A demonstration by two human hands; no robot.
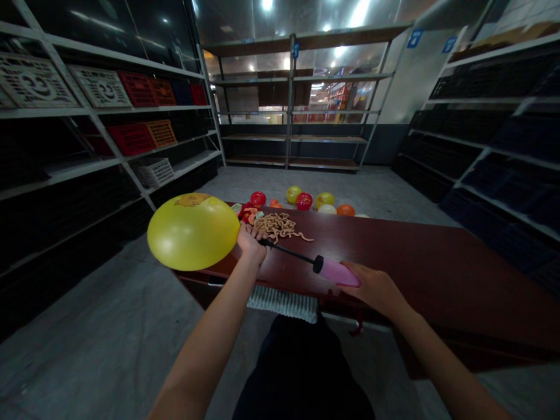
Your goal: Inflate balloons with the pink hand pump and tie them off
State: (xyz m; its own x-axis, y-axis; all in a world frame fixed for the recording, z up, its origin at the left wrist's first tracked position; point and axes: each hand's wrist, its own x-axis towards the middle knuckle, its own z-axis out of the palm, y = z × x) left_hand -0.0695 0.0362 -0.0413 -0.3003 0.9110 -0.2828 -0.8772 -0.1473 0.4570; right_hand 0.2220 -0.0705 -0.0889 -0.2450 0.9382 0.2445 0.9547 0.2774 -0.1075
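A large, blown-up yellow balloon (192, 233) with an orange-brown print on top stands out to the left, past the table's edge. Closed round its neck is my left hand (252, 242), which also meets the black end of a hand balloon pump (335, 270); the exact join is hidden by the fingers. The pump has a pink barrel and a long black rod showing between my hands. My right hand (371, 286) wraps the barrel's right end. Just beyond my left hand lie a heap of tan, string-like strands (280, 226) and several limp red and orange balloons (249, 213).
The dark red table (394, 245) spreads ahead and to the right. Several inflated balloons (304, 201) sit beyond its far edge. A grey ribbed cushion (283, 303) is at the near edge. Racks with crates (135, 88) line the left; a metal shelf (289, 140) stands behind.
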